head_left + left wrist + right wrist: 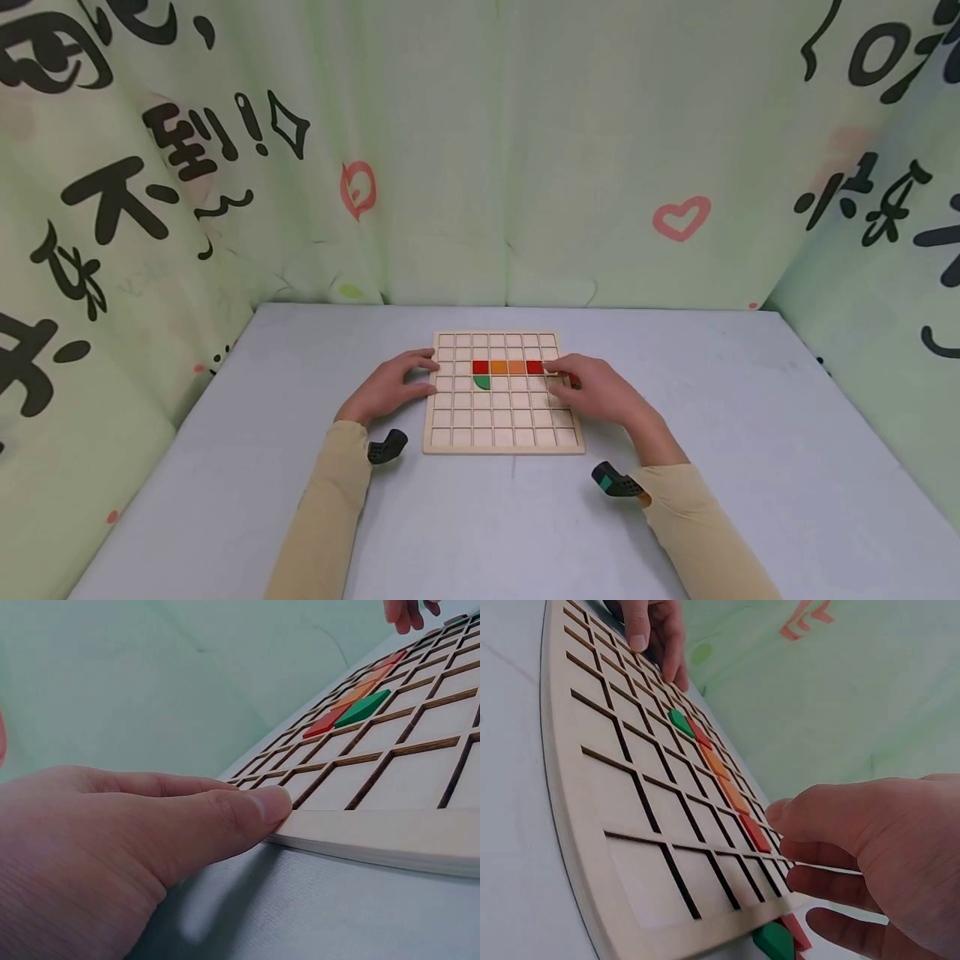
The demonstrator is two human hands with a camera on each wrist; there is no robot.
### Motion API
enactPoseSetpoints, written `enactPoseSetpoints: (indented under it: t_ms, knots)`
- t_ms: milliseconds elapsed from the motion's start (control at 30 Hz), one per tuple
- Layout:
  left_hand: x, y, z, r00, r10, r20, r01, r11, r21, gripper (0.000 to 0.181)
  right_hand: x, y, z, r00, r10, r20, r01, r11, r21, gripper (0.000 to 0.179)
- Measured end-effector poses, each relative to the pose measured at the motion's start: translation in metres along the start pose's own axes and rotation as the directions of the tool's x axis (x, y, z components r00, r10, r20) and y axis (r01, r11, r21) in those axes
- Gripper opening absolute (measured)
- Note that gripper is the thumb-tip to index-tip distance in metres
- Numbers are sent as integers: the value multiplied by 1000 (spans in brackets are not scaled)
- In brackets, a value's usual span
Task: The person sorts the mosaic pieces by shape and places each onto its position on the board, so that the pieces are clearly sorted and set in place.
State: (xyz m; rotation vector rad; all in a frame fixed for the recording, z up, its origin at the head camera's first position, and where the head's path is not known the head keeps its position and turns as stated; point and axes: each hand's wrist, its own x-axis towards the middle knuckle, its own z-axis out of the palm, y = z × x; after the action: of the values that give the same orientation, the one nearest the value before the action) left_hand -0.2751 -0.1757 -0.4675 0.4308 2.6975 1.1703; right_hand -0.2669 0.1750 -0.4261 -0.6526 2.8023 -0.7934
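A wooden grid board [504,450] lies on the table. One row holds a red square [480,367], two orange squares [507,367] and another red square [534,367]. A green rounded piece [482,382] sits in the cell below the left red one. My left hand [393,385] rests at the board's left edge, its thumb tip touching the rim in the left wrist view. Over the right edge hovers my right hand [600,390], fingers loosely bent beside the right red square. No piece shows between its visible fingers. Part of its index finger is hidden in the right wrist view.
Beside the board's right edge, partly under my right hand, lie a loose green piece [774,941] and red pieces [796,931]. The white table [480,525] extends all round. A printed pale green curtain [510,150] hangs behind and at both sides.
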Motion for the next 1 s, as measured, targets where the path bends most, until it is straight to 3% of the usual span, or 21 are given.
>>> enactPoseSetpoints:
  t_ms: [433,1000]
  knots:
    - [-1,0,-1,1000,2,-1,-2,1000,-13,39,-23,28,-12,1000,17,-26,-17,1000,-15,29]
    - [-1,3,-1,1000,-12,1,12,1000,-20,39,-21,36,-1,996,-7,-87,0,997,-76,27]
